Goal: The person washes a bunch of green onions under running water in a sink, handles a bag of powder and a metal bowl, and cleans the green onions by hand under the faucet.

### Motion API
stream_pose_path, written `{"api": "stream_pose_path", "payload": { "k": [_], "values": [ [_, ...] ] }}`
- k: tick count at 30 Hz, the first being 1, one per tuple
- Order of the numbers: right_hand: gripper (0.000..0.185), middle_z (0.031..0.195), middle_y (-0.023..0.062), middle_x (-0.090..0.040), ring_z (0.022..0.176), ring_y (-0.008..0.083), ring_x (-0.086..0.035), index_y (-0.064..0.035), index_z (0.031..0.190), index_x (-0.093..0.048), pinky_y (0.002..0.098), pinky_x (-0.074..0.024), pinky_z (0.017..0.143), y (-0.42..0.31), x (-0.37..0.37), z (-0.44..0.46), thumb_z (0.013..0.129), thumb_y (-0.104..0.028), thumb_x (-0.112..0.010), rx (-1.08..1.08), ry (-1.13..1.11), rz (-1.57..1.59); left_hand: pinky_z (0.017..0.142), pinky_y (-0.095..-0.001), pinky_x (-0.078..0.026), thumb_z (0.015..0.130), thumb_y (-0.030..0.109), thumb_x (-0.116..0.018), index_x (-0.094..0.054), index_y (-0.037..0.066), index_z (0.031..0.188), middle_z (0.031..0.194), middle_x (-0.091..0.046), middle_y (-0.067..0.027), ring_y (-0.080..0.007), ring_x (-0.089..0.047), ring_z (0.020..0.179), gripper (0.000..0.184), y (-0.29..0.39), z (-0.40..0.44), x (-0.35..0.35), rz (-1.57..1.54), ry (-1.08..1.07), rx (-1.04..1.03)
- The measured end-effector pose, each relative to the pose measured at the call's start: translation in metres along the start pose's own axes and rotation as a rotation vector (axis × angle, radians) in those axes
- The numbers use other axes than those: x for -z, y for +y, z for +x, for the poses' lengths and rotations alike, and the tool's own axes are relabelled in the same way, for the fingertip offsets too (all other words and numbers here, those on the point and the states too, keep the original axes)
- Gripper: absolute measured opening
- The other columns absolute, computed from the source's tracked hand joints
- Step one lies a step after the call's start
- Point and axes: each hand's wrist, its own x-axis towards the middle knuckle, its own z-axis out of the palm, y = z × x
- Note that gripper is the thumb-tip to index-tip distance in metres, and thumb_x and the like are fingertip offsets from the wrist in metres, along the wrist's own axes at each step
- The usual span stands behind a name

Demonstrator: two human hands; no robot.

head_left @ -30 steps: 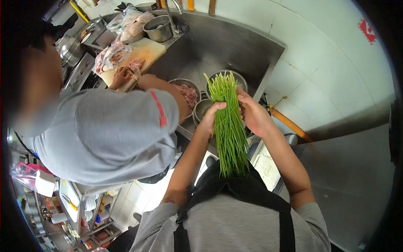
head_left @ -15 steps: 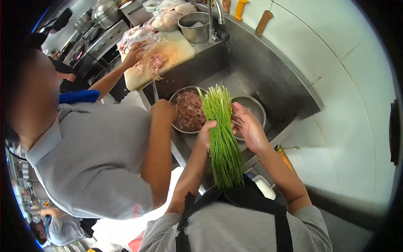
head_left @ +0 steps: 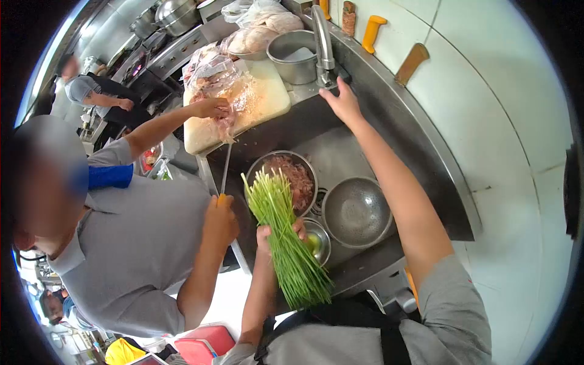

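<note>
My left hand [head_left: 264,237] is wrapped round a thick bunch of green garlic chives [head_left: 286,243], pale cut ends up and leaf tips toward my apron. The bunch leans over the sink. My right hand [head_left: 345,106] reaches out to the faucet [head_left: 324,48], with thumb and fingers apart and nothing in it. Whether it touches the faucet base I cannot tell. Under the chives' pale ends, a bowl of sliced raw meat [head_left: 298,176] is partly covered. Beside it in the sink [head_left: 340,146] stand a wet metal bowl [head_left: 358,213] and a smaller metal bowl [head_left: 322,240].
At my left a co-worker in grey [head_left: 140,243] holds a knife [head_left: 226,167] and raw meat [head_left: 225,121] at the edge of a white cutting board [head_left: 267,91]. A metal pot [head_left: 295,67] stands behind the faucet. Knife handles [head_left: 372,33] show along the wall.
My right hand has left the chives and stretched forward to the faucet. My left hand has shifted left with the bunch, which now tilts. More of the metal bowls shows.
</note>
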Motion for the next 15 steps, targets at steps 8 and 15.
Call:
{"api": "stream_pose_path", "payload": {
  "k": [8, 15],
  "values": [
    [0.062, 0.124, 0.0194, -0.053, 0.121, 0.0331, -0.046, 0.0025, 0.125, -0.047, 0.0372, -0.0353, 0.103, 0.026, -0.018, -0.025, 0.075, -0.030, -0.066, 0.532, -0.536, -0.708, 0.065, -0.0381, -0.049, 0.062, 0.024, -0.065, -0.028, 0.011, 0.142, 0.146, -0.028, -0.0037, -0.0201, -0.050, 0.074, 0.089, 0.017, 0.001, 0.013, -0.107, 0.095, -0.071],
    [0.019, 0.085, 0.0089, -0.065, 0.073, 0.0202, -0.063, -0.0046, 0.099, -0.062, 0.0322, -0.0507, 0.068, 0.066, -0.044, -0.046, 0.084, -0.012, -0.054, -0.214, -0.439, 0.318, 0.064, -0.0320, -0.043, 0.065, 0.034, -0.062, -0.026, 0.016, 0.143, 0.086, -0.042, -0.0047, -0.0208, -0.049, 0.070, 0.087, 0.018, 0.024, 0.017, 0.015, 0.098, 0.011]
  ]
}}
